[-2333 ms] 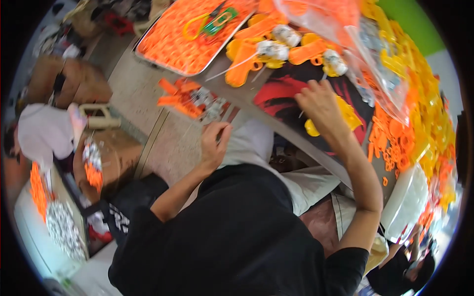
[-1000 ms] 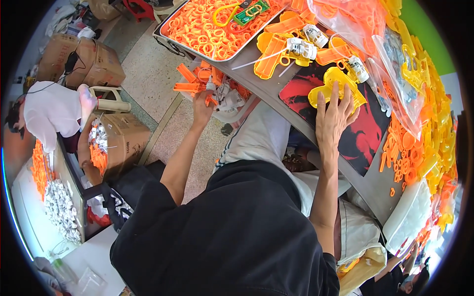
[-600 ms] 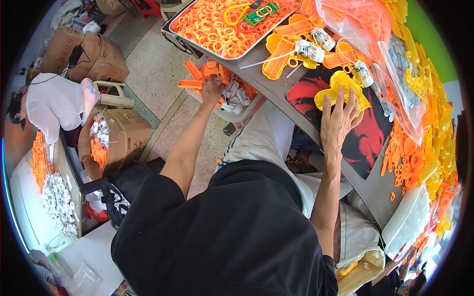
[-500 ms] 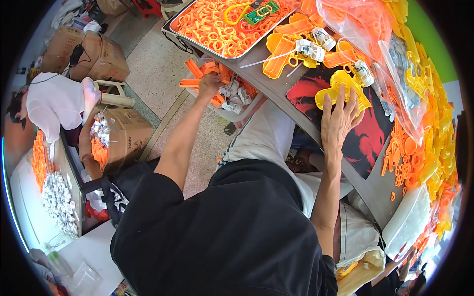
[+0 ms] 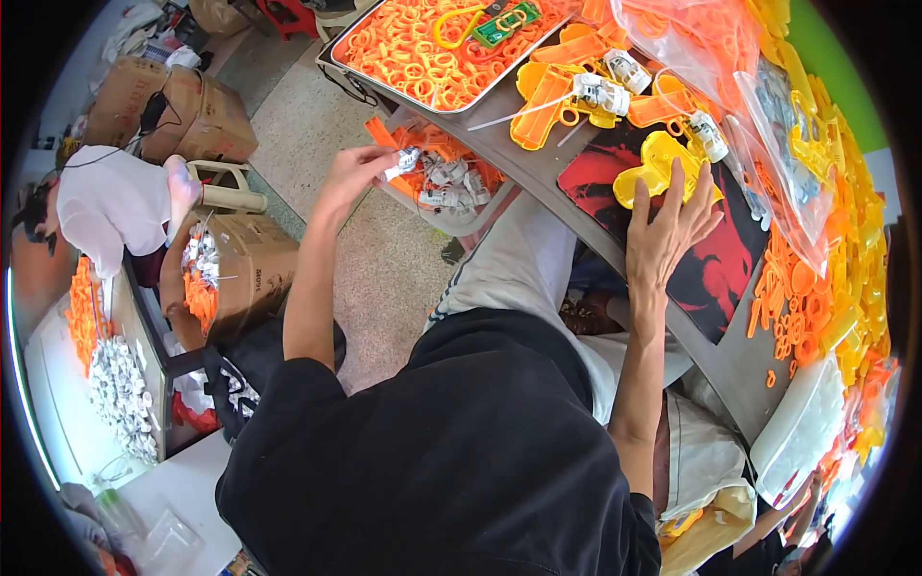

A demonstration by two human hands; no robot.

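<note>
My left hand pinches a small white plastic mechanism above the left part of a clear tub, which holds loose orange parts and more white mechanisms. My right hand is spread over the black and red mat. Its fingertips overlap the lower edge of a yellow half shell, shaped like a toy pistol; whether they touch it I cannot tell. Beyond the mat lie several orange and yellow pistol-shaped shells, with white mechanisms on them.
A metal tray of orange rings stands at the table's far left, with a green piece on top. A clear bag and heaped yellow parts line the right side. Cardboard boxes and a stool stand on the left.
My left hand has come up out of the tub and moved left, now with a white mechanism in its fingers. My right hand has shifted slightly down from the yellow shell, fingers spread wider.
</note>
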